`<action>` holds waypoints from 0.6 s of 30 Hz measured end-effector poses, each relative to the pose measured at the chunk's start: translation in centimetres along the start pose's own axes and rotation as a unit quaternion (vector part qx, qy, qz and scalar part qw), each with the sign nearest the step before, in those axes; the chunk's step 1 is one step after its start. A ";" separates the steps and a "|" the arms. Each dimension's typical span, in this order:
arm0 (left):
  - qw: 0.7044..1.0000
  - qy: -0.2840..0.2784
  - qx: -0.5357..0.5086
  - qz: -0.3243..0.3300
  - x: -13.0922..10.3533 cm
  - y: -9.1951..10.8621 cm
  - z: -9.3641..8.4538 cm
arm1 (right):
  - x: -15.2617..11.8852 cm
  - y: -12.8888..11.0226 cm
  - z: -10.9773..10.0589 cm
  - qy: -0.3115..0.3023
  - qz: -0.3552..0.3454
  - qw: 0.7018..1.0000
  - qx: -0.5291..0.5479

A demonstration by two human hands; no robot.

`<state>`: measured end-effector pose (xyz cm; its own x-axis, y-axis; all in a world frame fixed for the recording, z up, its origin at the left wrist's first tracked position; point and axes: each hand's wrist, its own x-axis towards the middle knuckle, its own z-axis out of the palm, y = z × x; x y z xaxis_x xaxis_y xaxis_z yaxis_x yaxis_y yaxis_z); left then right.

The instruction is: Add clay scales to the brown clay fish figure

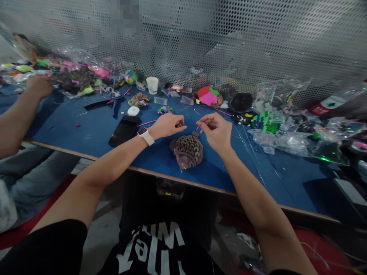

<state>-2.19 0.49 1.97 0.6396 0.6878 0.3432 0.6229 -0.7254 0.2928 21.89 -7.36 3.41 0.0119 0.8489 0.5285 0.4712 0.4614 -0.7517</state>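
Note:
A brown clay piece [187, 151] covered in small curled coils lies on the blue table near its front edge, below and between my hands. My left hand [169, 126], with a watch on its wrist, is closed in a pinch around a small olive-brown clay lump [179, 125], partly hidden by the fingers. Just to the right, my right hand [217, 130] pinches a thin pink stick [197, 127], its tip pointing down above the clay piece. Neither hand appears to touch the coiled piece.
A black phone [124, 130] and white earbud case [133, 111] lie left of my hands. Pliers [114, 101], a paper cup [152, 85] and colourful clay [208, 95] stand behind. Plastic bags [289, 139] crowd the right. Another person's hand [40, 84] is at far left.

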 end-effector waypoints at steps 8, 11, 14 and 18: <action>0.985 -0.115 0.108 -0.071 -0.3 0.7 -1.4 | 0.3 0.9 -0.1 -0.006 -0.067 0.998 -0.005; 0.982 -0.126 0.118 -0.075 -0.4 0.9 -1.5 | 0.3 1.0 0.0 -0.020 -0.060 0.998 -0.001; 0.982 -0.130 0.117 -0.074 -0.5 0.9 -1.6 | 0.2 1.3 0.1 -0.024 -0.034 0.999 0.026; 0.984 -0.123 0.107 -0.075 -0.5 0.8 -1.5 | 0.0 1.1 0.0 -0.018 -0.028 0.999 0.042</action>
<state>-2.70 -0.48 3.37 0.6064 0.7915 0.0760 0.7825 -0.6111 0.1195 22.41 -6.81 2.58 -0.0459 0.8290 0.5574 0.3946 0.5276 -0.7522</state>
